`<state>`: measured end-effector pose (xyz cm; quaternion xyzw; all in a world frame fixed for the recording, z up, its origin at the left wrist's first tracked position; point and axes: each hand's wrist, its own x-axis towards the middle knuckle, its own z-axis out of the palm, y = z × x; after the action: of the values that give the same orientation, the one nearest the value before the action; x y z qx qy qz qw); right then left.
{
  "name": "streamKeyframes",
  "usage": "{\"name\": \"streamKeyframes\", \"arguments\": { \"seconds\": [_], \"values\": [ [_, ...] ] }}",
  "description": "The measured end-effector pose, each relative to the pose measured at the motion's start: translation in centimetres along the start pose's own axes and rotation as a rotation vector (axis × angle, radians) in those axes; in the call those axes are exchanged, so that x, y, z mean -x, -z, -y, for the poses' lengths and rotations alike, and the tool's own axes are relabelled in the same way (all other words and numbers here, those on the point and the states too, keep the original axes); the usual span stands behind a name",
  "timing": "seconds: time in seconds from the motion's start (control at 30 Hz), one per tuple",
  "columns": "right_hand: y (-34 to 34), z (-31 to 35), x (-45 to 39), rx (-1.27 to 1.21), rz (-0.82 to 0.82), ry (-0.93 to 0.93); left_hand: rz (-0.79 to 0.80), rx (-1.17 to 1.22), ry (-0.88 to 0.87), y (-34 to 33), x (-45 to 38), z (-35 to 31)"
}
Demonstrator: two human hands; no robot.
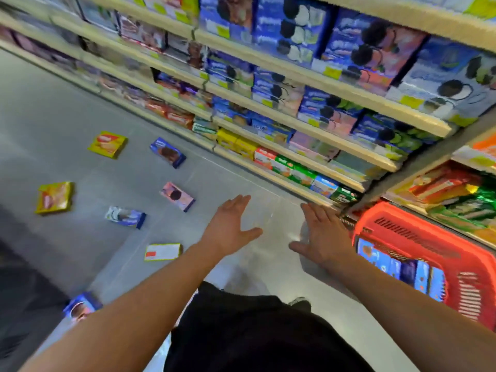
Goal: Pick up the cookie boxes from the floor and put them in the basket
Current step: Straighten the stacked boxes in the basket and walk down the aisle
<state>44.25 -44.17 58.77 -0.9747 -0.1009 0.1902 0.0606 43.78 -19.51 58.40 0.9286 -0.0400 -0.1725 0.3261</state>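
Several cookie boxes lie scattered on the grey floor to my left: a yellow box [108, 144], a second yellow box [54, 197], a dark blue box [168, 152], a pink box [177, 196], a blue-and-white box [125, 217], a white-faced box [163, 252] and a blue box [81, 307] partly behind my left forearm. A red basket [418, 237] stands at the right with several blue boxes inside. My left hand [231, 226] and my right hand [320, 236] are stretched forward over bare floor, fingers apart, holding nothing.
Store shelves [295, 73] packed with cookie boxes run along the right side and far end of the aisle. My dark-trousered legs [252, 331] are below the arms. A dark mat or shadow [24, 291] covers the floor at the left edge.
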Motion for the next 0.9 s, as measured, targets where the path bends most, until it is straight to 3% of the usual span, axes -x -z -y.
{"name": "streamKeyframes", "arguments": {
  "seconds": [0.1, 0.37, 0.63, 0.9],
  "values": [
    [-0.6, 7.3, -3.6, 0.042, 0.042, 0.106, -0.066, 0.003, 0.100, 4.0, 1.8, 6.8],
    [-0.8, 20.7, -11.5, 0.091, 0.161, 0.323, -0.220, 0.093, 0.351, 10.0, 5.4, 16.9],
    [-2.3, 28.4, -20.7, 0.120, 0.298, 0.531, -0.242, 0.176, 0.683, 11.0, 4.9, 24.7],
    [-5.9, 34.2, -31.7, 0.149, 0.482, 0.577, -0.323, 0.278, 0.885, 10.9, 0.4, 31.8]
  ]
}}
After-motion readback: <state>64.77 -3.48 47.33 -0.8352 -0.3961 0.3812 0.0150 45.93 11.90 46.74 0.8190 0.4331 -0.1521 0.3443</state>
